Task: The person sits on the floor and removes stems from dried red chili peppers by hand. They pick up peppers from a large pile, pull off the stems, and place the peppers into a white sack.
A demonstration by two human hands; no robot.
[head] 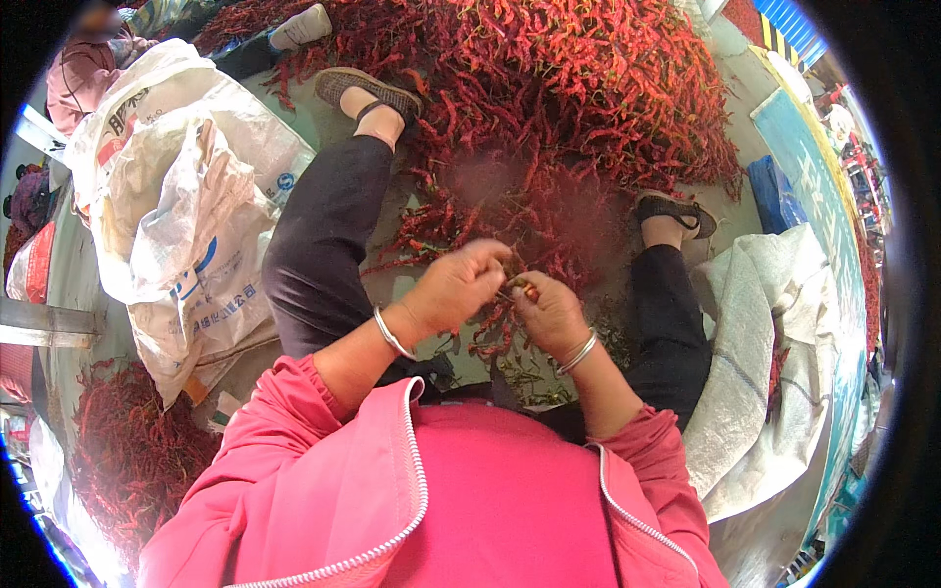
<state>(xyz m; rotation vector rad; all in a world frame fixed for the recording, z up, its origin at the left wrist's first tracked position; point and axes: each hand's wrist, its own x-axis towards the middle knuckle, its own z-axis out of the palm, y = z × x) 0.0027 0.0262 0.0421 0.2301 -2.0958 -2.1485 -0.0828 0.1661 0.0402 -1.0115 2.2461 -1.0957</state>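
My left hand [464, 285], a metal bangle on its wrist, is pinched at the fingertips close to the other hand; what lies between its fingers is too small to tell. My right hand [551, 309] has closed its thumb and fingers on a red chili pepper [531, 293]. Thin stems show between the two hands. Below them, several red chili peppers [494, 334] hang or lie above the floor; which of the two I cannot tell. Just beyond my hands rises a large heap of dried red chili peppers [573, 88], spreading between my feet.
A large white woven plastic sack [220, 250] bearing print stands at the left, a second heap of red chilies [136, 448] below it. At the right lie a pale woven sack [742, 345] and a blue bag [772, 195]. Another person [81, 81] sits at upper left. Green stem scraps [540, 382] litter the floor.
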